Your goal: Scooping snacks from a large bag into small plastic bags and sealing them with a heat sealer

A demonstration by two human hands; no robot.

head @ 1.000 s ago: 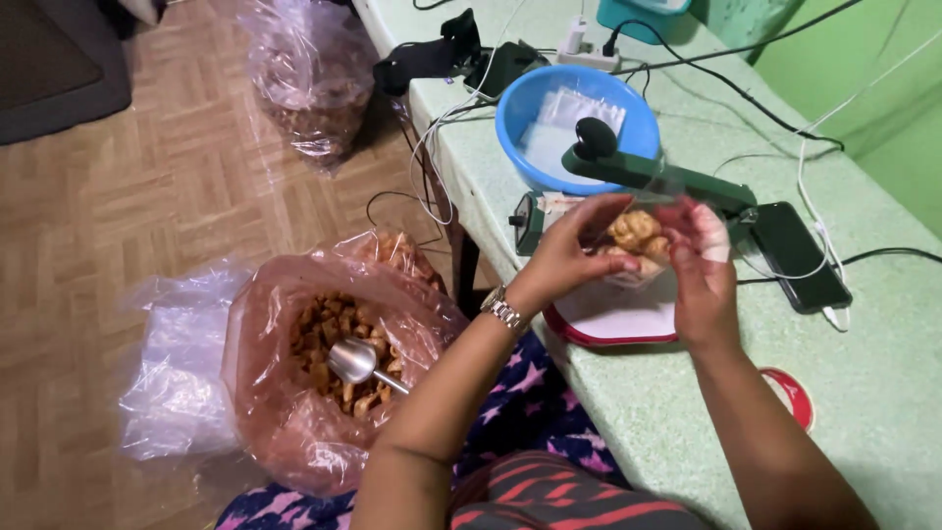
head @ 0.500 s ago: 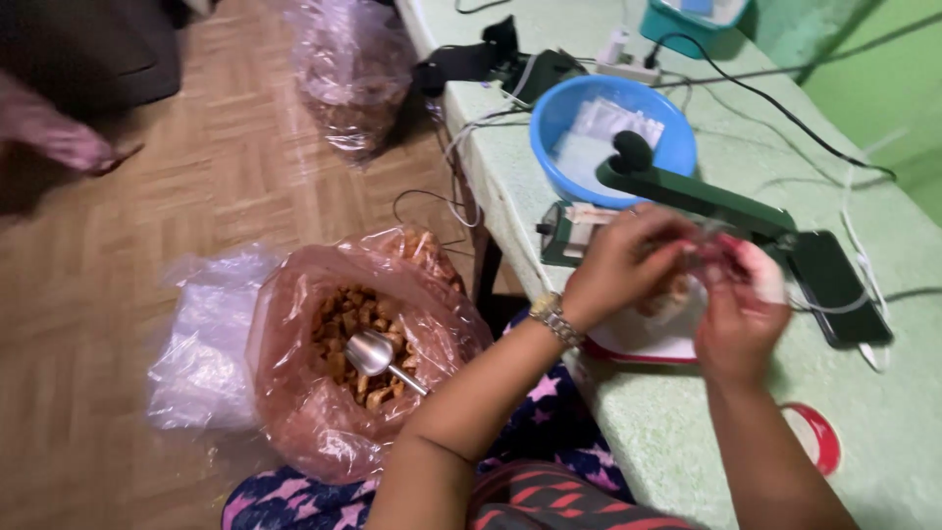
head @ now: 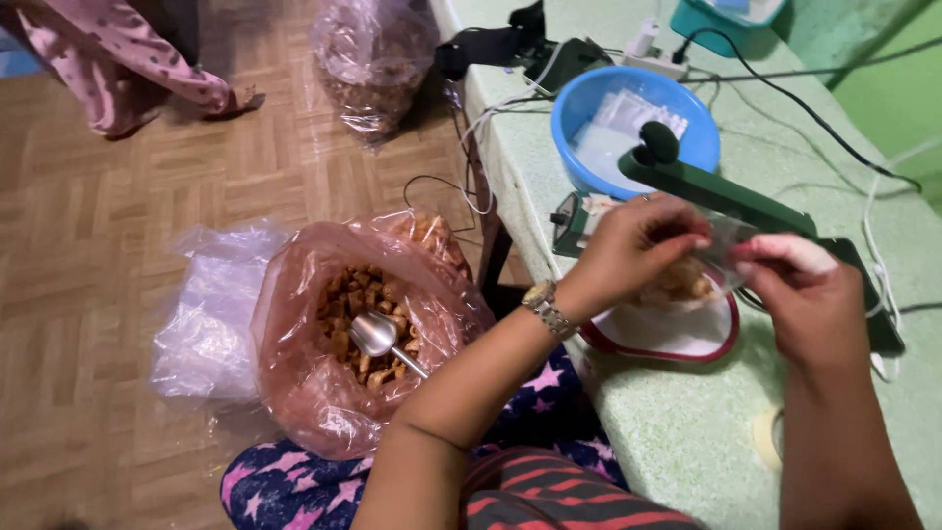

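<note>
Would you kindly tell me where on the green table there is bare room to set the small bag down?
Bare patches on the green table: the near strip below the red-rimmed plate, and the edge left of the blue bowl. It is crowded around the green sealer, cables and both hands holding the small bag.

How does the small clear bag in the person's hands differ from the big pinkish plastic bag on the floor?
The small clear plastic bag is held up over the green table by the left hand and right hand; the big pinkish plastic bag sits on the wooden floor. The small one is far smaller. The big one lies open with a metal scoop inside. Both hold brown fried pieces.
</note>
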